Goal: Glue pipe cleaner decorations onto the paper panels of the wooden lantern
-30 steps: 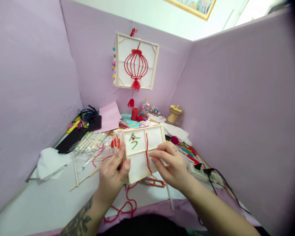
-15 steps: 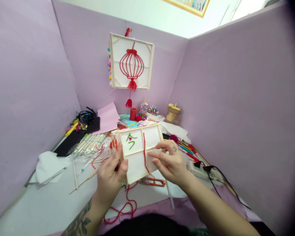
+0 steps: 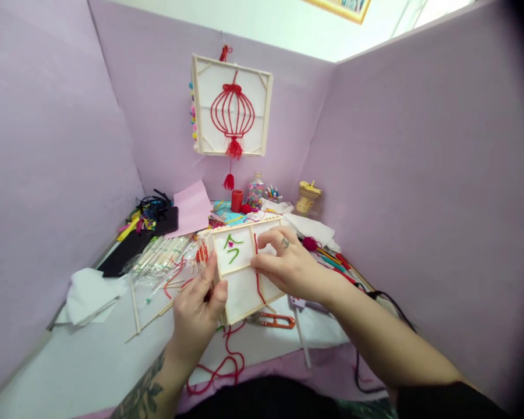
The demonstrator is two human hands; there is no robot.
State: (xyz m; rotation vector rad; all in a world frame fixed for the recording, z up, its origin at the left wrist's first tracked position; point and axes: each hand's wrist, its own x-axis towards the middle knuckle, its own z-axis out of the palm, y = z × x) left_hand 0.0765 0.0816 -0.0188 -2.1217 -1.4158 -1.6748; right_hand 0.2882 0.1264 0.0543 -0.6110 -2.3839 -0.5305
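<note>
A wooden-stick lantern frame with white paper panels (image 3: 240,297) is tilted up in front of me. My left hand (image 3: 198,305) grips its left edge, with the thumb on the front. A green character (image 3: 233,251) with a small pink spot shows on the upper left panel. One length of red yarn (image 3: 259,291) runs down the middle divider. My right hand (image 3: 288,262) is curled over that yarn, thumb and index finger at its upper half; the exact fingertip contact is partly hidden. Orange thread snips (image 3: 277,320) lie below the frame.
A finished lantern (image 3: 232,107) with a red yarn design hangs ahead. Loose red yarn (image 3: 220,372) trails at the front. Bagged sticks (image 3: 161,253), white cloth (image 3: 89,297), a pompom jar (image 3: 255,195) and a yellow cup (image 3: 308,196) surround the work. Lilac walls (image 3: 419,145) enclose the table.
My right hand has moved left and up from the right panel onto the red yarn. My left hand keeps its hold, and the frame has barely moved.
</note>
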